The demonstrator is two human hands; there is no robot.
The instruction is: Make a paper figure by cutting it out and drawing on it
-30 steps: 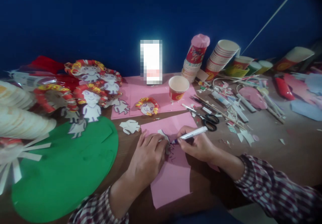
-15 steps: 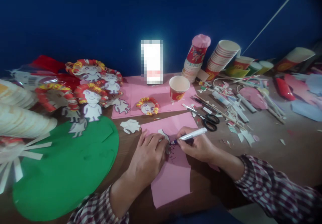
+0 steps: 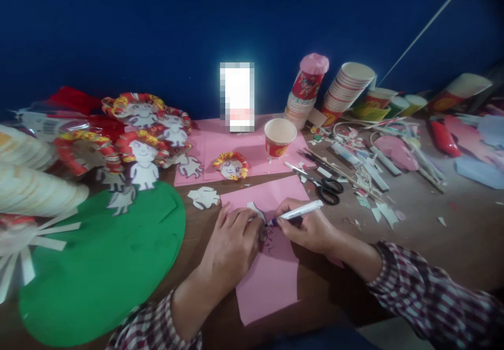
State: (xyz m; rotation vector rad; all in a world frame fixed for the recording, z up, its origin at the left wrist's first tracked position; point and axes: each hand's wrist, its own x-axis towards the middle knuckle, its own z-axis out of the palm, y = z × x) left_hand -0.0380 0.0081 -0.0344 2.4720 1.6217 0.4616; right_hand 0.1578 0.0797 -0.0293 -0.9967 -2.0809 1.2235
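Note:
My right hand point(image 3: 311, 229) is closed round a white marker point(image 3: 301, 211), its dark tip touching a small white paper cut-out point(image 3: 256, 211). My left hand point(image 3: 232, 245) lies over that cut-out with fingers curled, pressing it down on a pink paper sheet point(image 3: 271, 282). Dark pen marks show on the pink sheet beside the tip. A finished white body cut-out point(image 3: 203, 197) lies just left of the sheet.
A big green disc point(image 3: 106, 271) fills the near left, with paper-doll figures point(image 3: 142, 156) and stacked paper plates point(image 3: 27, 187) behind it. Black scissors point(image 3: 323, 184), a red paper cup point(image 3: 279, 137), cup stacks point(image 3: 346, 90) and scraps lie to the right. A lit phone point(image 3: 237, 96) leans on the blue wall.
The marker tip has shifted slightly left along the cut-out; both hands otherwise stay put.

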